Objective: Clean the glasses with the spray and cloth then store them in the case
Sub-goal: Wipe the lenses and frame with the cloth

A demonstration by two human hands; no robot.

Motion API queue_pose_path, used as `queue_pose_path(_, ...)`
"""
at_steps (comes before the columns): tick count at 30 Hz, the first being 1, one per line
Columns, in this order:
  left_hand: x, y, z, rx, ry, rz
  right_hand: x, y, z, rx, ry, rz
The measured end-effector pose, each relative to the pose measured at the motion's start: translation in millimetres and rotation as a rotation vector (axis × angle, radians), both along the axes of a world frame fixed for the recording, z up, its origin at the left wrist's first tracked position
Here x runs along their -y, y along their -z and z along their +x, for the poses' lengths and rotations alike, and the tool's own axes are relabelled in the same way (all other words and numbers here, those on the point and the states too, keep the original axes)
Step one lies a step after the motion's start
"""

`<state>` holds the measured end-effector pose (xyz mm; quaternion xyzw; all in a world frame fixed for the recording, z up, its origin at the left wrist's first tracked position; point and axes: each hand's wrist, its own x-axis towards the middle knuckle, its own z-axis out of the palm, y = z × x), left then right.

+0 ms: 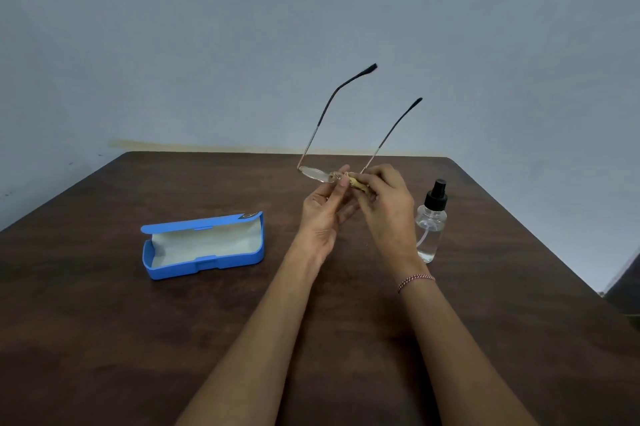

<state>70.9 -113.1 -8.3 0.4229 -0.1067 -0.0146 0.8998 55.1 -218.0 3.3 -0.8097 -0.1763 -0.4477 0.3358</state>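
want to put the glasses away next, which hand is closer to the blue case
Left. The left hand is just right of the open blue case, with bare table between. The right hand is farther right, beside the spray bottle.

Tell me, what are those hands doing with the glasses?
A person is cleaning a pair of glasses held up over a dark wooden table. The left hand steadies the frame near the middle, and the right hand rubs a yellowish cloth on one lens. The glasses' arms are open and point up. A spray bottle stands on the table beside the right hand. A blue case lies open on the left, with nothing in it yet.
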Motion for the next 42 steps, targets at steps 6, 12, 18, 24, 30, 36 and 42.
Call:
queue_pose_path(6, -19.2, 2.7, 4.4, 0.07, 0.067, -0.029, 5.9, -7.3, -2.3, -0.135, -0.235, -0.063)
queue_pose_path(12, -17.8, -0.1, -0.4, 0.105, 0.155, -0.012, 9.7, -11.0, -1.2, -0.088, -0.128, 0.143)
queue_pose_path(18, -20.9, -0.8, 1.1, 0.139, 0.151, 0.01, -3.6, -17.3, 6.2, 0.016, -0.024, 0.157)
queue_pose_path(24, -24.5, 1.7, 5.4, 0.145, 0.175, -0.029, -5.7, -8.7, 4.5, 0.035, 0.016, 0.094)
queue_pose_path(30, -28.4, 5.5, 9.4, 0.116, 0.17, -0.048, -3.2, -11.7, 0.0, -0.003, -0.066, -0.122)
queue_pose_path(36, -31.4, 9.4, 13.6, 0.122, 0.153, 0.007, -3.5, -16.3, -3.0, -0.12, -0.223, 0.089)
queue_pose_path(42, -31.2, 9.3, 12.4, 0.072, 0.131, 0.035, -2.6, -22.1, -6.5, -0.268, -0.351, 0.548)
